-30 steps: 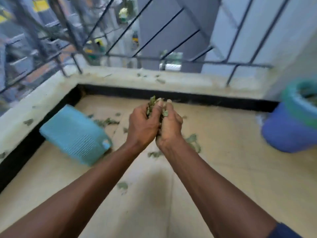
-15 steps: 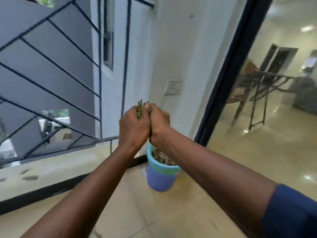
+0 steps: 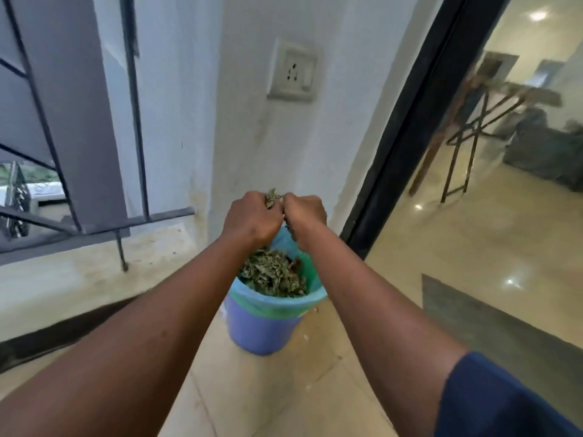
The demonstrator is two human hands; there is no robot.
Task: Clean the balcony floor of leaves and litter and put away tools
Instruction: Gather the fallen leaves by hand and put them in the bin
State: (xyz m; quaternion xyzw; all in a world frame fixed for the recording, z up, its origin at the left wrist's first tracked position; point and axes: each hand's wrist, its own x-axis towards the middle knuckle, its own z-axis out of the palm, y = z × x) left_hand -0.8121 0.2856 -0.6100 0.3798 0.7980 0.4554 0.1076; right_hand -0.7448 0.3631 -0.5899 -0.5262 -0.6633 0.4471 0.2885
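Soft, even daylight; ceiling lamps glare on the glossy indoor floor (image 3: pixel 473 234); wide-angle bowing and slight blur at edges.

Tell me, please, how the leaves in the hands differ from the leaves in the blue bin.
The held leaves are a small bunch, mostly hidden, gripped between the left hand and right hand; the binned leaves are a large open heap. The held leaves sit above the blue bin; the binned leaves rest inside it. Both are green scraps.

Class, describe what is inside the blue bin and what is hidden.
A heap of dried leaves fills the green-lined blue bin. The left hand and right hand, clutching more leaves, cover its far rim; anything beneath the heap is hidden.
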